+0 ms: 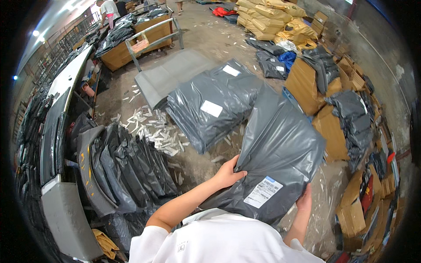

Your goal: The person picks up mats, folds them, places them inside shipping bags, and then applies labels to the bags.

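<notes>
Close against my body I hold a large dark grey plastic mailing bag with a white shipping label on its near part. My left hand pinches a fold of the bag at its left side, thumb on top. At its lower right edge my right hand grips the bag, with most of the fingers hidden behind it. Just beyond lies a stack of similar grey mailing bags, with white labels on top, on a flat grey cart with a metal handle.
Left of me stand upright grey bags in a row. White paper strips litter the floor. Opened cardboard boxes and more bags line the right side. Yellow sacks are piled farther back. A person stands at the far left.
</notes>
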{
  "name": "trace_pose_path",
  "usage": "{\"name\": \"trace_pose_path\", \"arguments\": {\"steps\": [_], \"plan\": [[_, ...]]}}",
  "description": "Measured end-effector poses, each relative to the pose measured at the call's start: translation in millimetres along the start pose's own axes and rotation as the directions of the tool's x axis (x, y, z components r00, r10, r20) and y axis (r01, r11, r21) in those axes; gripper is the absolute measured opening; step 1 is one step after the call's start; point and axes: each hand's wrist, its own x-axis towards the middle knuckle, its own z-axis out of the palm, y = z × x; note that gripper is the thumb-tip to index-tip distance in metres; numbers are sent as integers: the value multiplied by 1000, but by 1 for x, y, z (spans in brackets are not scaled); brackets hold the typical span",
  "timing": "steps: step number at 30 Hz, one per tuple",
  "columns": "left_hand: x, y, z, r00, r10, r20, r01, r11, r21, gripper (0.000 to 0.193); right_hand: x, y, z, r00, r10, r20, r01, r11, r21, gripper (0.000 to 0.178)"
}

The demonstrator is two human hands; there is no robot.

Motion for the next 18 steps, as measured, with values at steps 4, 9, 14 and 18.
{"name": "trace_pose_path", "arguments": {"steps": [4, 9, 14, 18], "plan": [[81, 11, -57, 988, 111, 111, -118, 992, 54, 55, 110, -72, 96, 937, -195, 290, 182, 981, 73, 65], [146, 71, -123, 941, 33, 336, -261, 701, 663, 58, 261, -71, 209, 642, -345, 685, 767, 307, -564, 59], [170, 105, -193, 924, -116, 364, -301, 369, 879, 69, 290, 6, 292, 614, 237, 753, 429, 702, -569, 36], [231, 143, -248, 949, -138, 284, -278, 62, 959, 43, 261, 86, 301, 732, 499, 464, -174, 796, -580, 54]]}}
